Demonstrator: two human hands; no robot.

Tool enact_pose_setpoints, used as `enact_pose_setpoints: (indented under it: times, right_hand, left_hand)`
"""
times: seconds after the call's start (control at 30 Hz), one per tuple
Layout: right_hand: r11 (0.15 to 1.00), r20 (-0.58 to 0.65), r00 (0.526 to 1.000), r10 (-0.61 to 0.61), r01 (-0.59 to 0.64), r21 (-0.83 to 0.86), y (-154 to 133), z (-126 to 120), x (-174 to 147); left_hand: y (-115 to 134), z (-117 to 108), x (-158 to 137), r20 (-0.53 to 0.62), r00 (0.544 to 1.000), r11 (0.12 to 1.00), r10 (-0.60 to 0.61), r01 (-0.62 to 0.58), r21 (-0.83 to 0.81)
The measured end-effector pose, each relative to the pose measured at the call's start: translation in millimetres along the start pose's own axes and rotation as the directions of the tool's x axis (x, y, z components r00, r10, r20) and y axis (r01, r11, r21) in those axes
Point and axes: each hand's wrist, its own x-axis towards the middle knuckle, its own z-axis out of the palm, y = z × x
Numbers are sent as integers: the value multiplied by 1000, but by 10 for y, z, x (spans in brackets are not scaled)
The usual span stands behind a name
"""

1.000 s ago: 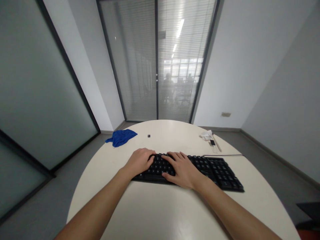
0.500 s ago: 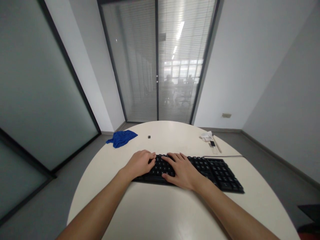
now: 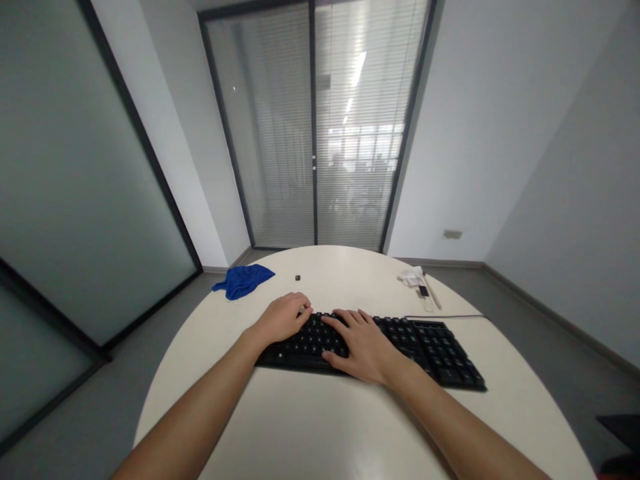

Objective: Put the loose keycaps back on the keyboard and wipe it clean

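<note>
On the pale, round-edged table [image 3: 305,427] I see the long black plastic keyboard [image 3: 447,353] under the spread right hand [image 3: 364,345]; the left hand [image 3: 281,319] curls over its left end, any pinch hidden from me. Uneven pushing could skid the keyboard toward the small black square piece [image 3: 297,278].

Bare, tapering forearms [image 3: 200,405] with slim wrists [image 3: 254,340] and slender, rounded fingers [image 3: 334,324]

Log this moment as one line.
left hand: over keyboard, left part | right hand: spread over keyboard, middle | blue cloth: on table, beyond left hand
</note>
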Motion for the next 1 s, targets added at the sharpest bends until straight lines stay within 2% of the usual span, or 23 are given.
enact_pose_setpoints:
  times: [0.17, 0.27, 0.37, 0.6, 1.0]
  right_hand:
    - [1000, -7, 1000, 1, -1, 2, 10, 12, -10]
    - [1000, -12, 1000, 1, 0, 10, 10, 19, -12]
    - [1000, -17, 1000, -4, 4, 17, 7, 18, -10]
    - [999, -27, 1000, -8, 9, 36, 14, 11, -12]
    - [1000, -20, 1000, -6, 6, 25, 10, 21, -7]
  left_hand:
    - [-420, 55, 367, -87, 974, 971, -207, 215, 100]
    - [-684, 82, 552, -99, 960, 954, -261, 272, 126]
    - [-832, 142, 677, -82, 957, 945, -277, 287, 157]
    - [-783, 289, 799, 19, 962, 935, -273, 261, 241]
    - [-587, 177, 713, 106, 957, 933, -268, 231, 275]
